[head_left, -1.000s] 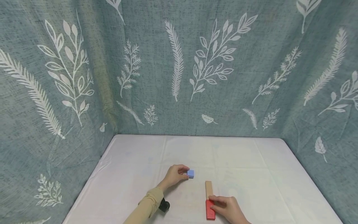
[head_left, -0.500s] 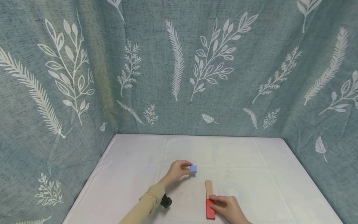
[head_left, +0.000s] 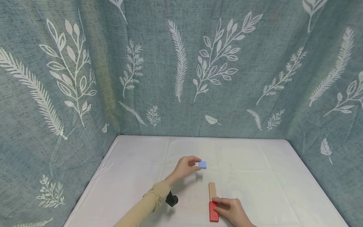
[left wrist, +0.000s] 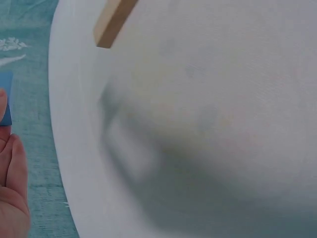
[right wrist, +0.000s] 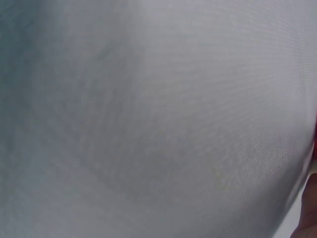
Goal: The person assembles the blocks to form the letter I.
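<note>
My left hand (head_left: 185, 167) pinches a small blue block (head_left: 202, 165) between thumb and fingertips, raised over the table with a shadow beneath. At the left edge of the left wrist view, part of the blue block (left wrist: 7, 101) shows by the fingers. A red block (head_left: 214, 215) lies on the table, its far end meeting a plain wooden block (head_left: 211, 191) in one line. Thumb and forefinger of my right hand (head_left: 233, 210) hold the red block near that joint. Only a bit of the right hand (right wrist: 308, 210) enters the right wrist view.
A white cloth covers the table (head_left: 255, 170). Blue-green curtains (head_left: 158, 63) with white leaf prints stand at the back and both sides. A black device (head_left: 171, 199) sits under the left wrist.
My left hand has carried the blue block up, away from me and to the right. The right hand, red block and wooden block have stayed in place.
</note>
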`<state>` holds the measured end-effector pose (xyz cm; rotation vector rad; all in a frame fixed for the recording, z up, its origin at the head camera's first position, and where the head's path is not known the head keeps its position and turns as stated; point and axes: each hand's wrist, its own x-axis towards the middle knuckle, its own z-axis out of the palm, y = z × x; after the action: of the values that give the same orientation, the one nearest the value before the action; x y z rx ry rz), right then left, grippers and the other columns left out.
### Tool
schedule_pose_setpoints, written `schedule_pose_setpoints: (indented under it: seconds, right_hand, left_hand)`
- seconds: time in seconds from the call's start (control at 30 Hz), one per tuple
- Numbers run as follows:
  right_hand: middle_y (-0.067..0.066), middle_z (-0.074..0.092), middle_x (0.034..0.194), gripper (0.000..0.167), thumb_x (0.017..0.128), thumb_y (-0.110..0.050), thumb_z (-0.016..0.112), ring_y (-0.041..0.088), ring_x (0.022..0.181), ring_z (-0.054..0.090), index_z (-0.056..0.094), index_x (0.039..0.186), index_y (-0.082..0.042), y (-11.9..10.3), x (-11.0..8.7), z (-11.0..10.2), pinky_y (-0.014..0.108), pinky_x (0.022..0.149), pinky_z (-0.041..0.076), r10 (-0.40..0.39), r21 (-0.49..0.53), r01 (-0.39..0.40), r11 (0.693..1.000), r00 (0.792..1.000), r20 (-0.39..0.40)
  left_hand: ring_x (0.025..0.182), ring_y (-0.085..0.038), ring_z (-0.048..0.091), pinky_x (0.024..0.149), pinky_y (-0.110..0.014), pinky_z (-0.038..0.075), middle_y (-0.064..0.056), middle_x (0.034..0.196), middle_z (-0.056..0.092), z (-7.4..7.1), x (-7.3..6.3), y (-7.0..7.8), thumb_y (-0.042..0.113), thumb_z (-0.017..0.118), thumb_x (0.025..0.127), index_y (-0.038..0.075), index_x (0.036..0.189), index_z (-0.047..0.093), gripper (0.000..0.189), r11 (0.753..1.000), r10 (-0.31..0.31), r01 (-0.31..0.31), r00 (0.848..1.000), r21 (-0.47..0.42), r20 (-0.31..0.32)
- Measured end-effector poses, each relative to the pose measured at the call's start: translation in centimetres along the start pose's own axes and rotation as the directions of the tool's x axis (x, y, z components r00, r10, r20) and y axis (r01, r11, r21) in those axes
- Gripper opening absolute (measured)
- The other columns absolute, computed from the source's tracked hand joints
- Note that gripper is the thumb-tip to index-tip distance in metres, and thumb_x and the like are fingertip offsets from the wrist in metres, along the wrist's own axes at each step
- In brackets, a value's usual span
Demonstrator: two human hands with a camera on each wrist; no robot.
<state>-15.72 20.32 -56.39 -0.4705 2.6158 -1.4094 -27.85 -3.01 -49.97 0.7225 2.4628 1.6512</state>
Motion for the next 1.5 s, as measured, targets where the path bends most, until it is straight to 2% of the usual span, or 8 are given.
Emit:
schedule_pose_setpoints:
  seconds: [0.23,0.37,0.53,0.67,0.93,1.17,1.5]
  right_hand:
    - [0.005,0.071,0.113,0.04,0.08,-0.03,0.074,0.012,0.108,0.065,0.069,0.115,-0.01,-0.1,0.0,-0.1,0.03,0.086,0.058,0.008,-0.003,-0.008,1.0,1.0,-0.001]
    - [0.005,0.071,0.112,0.041,0.08,-0.028,0.074,0.014,0.108,0.065,0.069,0.116,-0.009,-0.1,0.0,-0.1,0.031,0.087,0.058,0.015,0.003,-0.015,1.0,1.0,0.007]
    - [0.006,0.071,0.113,0.042,0.08,-0.026,0.074,0.019,0.108,0.066,0.068,0.117,-0.008,-0.3,0.0,-0.1,0.032,0.087,0.058,0.026,0.005,-0.026,1.0,1.0,0.017]
    - [0.007,0.071,0.113,0.042,0.081,-0.025,0.074,0.021,0.108,0.065,0.068,0.118,-0.007,-0.4,0.0,-0.1,0.032,0.087,0.058,0.03,0.009,-0.03,1.0,0.999,0.023]
    - [0.007,0.071,0.113,0.041,0.081,-0.027,0.074,0.019,0.109,0.065,0.068,0.116,-0.008,-0.3,0.0,-0.1,0.033,0.088,0.057,0.026,0.003,-0.026,1.0,0.999,0.02]
    - [0.007,0.071,0.112,0.043,0.081,-0.029,0.074,0.01,0.106,0.065,0.068,0.117,-0.008,-0.1,0.0,0.1,0.031,0.087,0.057,0.026,0.03,-0.027,0.999,0.999,0.025]
    - [0.007,0.071,0.111,0.039,0.082,-0.027,0.073,0.014,0.107,0.066,0.069,0.114,-0.007,-0.2,0.0,0.0,0.033,0.087,0.057,-0.008,-0.002,0.008,1.0,1.0,0.007]
  left_hand:
    - [0.114,-0.031,0.061,0.099,-0.028,0.052,-0.016,0.115,0.067,0.1,0.7,2.3,0.009,0.07,0.084,0.001,0.113,0.067,0.029,0.999,-0.013,0.012,1.0,-0.034,-0.019]
    - [0.114,-0.031,0.062,0.099,-0.028,0.052,-0.016,0.115,0.067,0.2,1.0,3.4,0.008,0.07,0.084,0.0,0.113,0.067,0.03,0.999,0.008,-0.01,1.0,-0.05,-0.029]
    - [0.112,-0.027,0.063,0.099,-0.029,0.052,-0.016,0.114,0.067,0.5,1.5,4.4,0.007,0.071,0.083,0.0,0.112,0.067,0.03,0.999,0.036,-0.037,0.999,-0.031,-0.035]
    - [0.113,-0.028,0.062,0.099,-0.027,0.051,-0.016,0.115,0.067,0.9,1.9,4.9,0.006,0.07,0.084,0.0,0.113,0.066,0.03,0.999,0.033,-0.035,0.999,-0.038,-0.04]
    - [0.112,-0.031,0.063,0.098,-0.027,0.052,-0.017,0.114,0.067,1.5,2.6,5.2,0.005,0.07,0.084,-0.001,0.111,0.067,0.028,0.997,0.073,-0.074,0.996,-0.018,-0.055]
    - [0.111,-0.03,0.063,0.097,-0.029,0.053,-0.017,0.113,0.068,1.8,2.8,4.9,0.004,0.07,0.084,-0.001,0.109,0.067,0.027,0.998,0.067,-0.067,0.995,0.003,-0.069]
    - [0.111,-0.031,0.063,0.098,-0.031,0.053,-0.017,0.113,0.068,2.3,2.6,3.7,0.005,0.069,0.084,-0.002,0.11,0.067,0.027,0.998,0.051,-0.05,0.997,0.031,-0.059]
